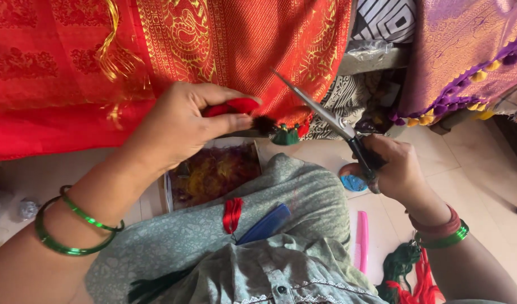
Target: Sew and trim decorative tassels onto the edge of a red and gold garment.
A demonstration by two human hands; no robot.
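Note:
My left hand point(182, 124) pinches the red edge of a red and gold sari point(213, 45), with a red thread piece point(236, 106) between thumb and fingers. A green and red tassel point(283, 134) hangs from that edge just right of my fingertips. My right hand point(396, 169) grips a pair of black-handled scissors point(326, 115), blades pointing up-left toward the cloth above the tassel. Both wrists wear green bangles.
A blue comb point(267, 224) and a red thread bundle point(232, 215) lie on my lap. A pink comb point(362, 241), green and red thread point(407, 276) and a tray of thread scraps point(213, 171) are on the tiled floor. A purple sari with tassels point(466, 56) hangs at right.

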